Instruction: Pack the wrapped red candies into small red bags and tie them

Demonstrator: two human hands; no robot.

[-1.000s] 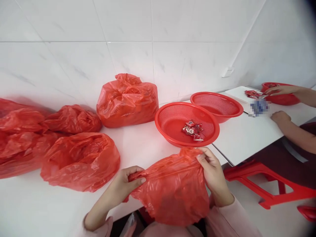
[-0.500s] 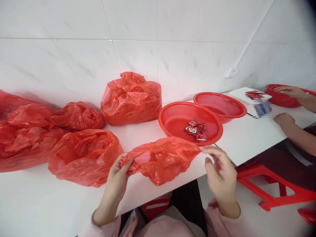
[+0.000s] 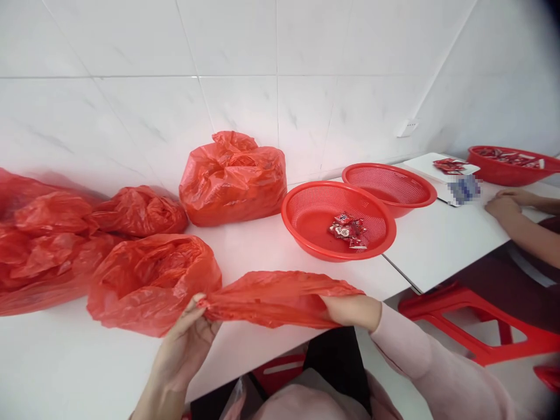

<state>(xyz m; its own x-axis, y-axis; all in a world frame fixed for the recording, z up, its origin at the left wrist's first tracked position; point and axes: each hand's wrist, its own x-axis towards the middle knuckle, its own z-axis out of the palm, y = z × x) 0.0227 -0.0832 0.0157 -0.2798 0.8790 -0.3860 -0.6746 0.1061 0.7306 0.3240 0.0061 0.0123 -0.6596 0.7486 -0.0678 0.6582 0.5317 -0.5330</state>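
A thin red plastic bag (image 3: 271, 300) is stretched sideways above the front of the white table (image 3: 258, 254). My left hand (image 3: 186, 338) pinches its gathered left end between thumb and fingers. From the other side, my right hand (image 3: 345, 309) reaches into the bag's mouth up to about the wrist. Its fingers are hidden by the red film. Just behind the bag stands a red perforated basket (image 3: 306, 227) with several small red wrapped packets (image 3: 347, 230) in it. Close to my left hand sits a crumpled red bag (image 3: 153, 286) with a loose top.
More red bags lie at the left (image 3: 48, 256), and a full one (image 3: 231, 186) stands by the wall. A second basket (image 3: 389, 186) adjoins the first. At the right are a scale (image 3: 441, 166), a basket of packets (image 3: 511, 166), a co-worker's hands (image 3: 507, 204) and a red stool (image 3: 464, 321).
My right hand has let go of the bag's right corner and gone inside it. The bag is drawn out longer and lower. The co-worker's hand has left the far basket.
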